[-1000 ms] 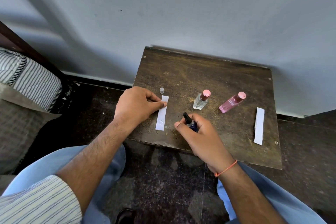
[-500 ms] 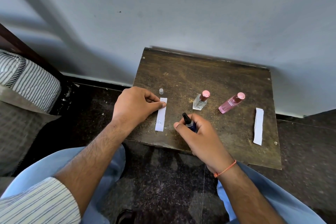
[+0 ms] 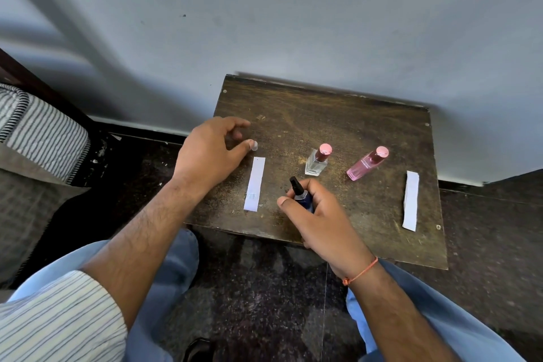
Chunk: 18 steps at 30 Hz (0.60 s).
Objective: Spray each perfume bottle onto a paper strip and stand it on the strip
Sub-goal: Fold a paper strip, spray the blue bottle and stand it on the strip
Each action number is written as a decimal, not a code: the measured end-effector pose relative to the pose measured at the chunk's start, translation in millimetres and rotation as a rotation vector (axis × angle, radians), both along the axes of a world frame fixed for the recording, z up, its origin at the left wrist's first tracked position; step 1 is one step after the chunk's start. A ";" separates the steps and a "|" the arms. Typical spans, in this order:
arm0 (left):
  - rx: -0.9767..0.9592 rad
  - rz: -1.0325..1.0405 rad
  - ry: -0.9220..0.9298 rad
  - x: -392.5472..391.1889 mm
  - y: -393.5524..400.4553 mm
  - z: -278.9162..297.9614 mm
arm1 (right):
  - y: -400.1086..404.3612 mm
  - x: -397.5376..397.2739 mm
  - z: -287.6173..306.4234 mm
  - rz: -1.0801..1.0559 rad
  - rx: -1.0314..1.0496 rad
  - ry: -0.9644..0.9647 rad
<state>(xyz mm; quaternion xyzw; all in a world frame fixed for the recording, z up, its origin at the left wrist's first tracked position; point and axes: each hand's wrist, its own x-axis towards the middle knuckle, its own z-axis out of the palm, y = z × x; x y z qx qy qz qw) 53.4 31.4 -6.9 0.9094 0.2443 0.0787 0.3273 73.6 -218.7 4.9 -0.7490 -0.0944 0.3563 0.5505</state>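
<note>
My right hand [image 3: 318, 211] grips a dark blue perfume bottle [image 3: 302, 197] with a bare black spray nozzle, near the table's front edge. Just left of it lies a white paper strip [image 3: 255, 184] with a faint wet mark near its lower end. My left hand [image 3: 211, 150] hovers above the strip's far end, fingers loosely spread, thumb tip beside a small clear cap [image 3: 254, 145]. A clear bottle [image 3: 318, 159] with a pink cap stands mid-table. A pink bottle [image 3: 367, 163] stands tilted to its right. A second paper strip [image 3: 411, 200] lies at the right.
The small dark wooden table [image 3: 338, 114] stands against a pale wall. A striped cushion [image 3: 41, 129] sits at the left. My knees in light blue trousers are below the table's front edge, over a dark speckled floor.
My left hand has let go of the strip's top end and lifted up and back toward the small clear cap. The right hand still holds the blue bottle in the same place.
</note>
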 end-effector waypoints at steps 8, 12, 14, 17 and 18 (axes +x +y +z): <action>-0.005 -0.079 0.047 8.9 -1.7 -7.1 | -4.3 3.0 -1.1 0.095 -0.013 0.092; -0.009 -0.114 0.066 9.3 -2.6 -8.0 | -5.5 4.2 -2.2 0.080 0.016 0.123; -0.005 -0.124 0.078 9.4 -4.8 -9.3 | -6.9 4.8 -1.8 0.085 0.025 0.118; 0.027 -0.110 0.058 9.6 -7.1 -8.2 | -7.9 4.2 -1.9 0.106 0.017 0.073; 0.032 -0.093 0.043 9.4 -7.4 -5.3 | -8.1 4.5 -2.3 0.113 0.003 0.043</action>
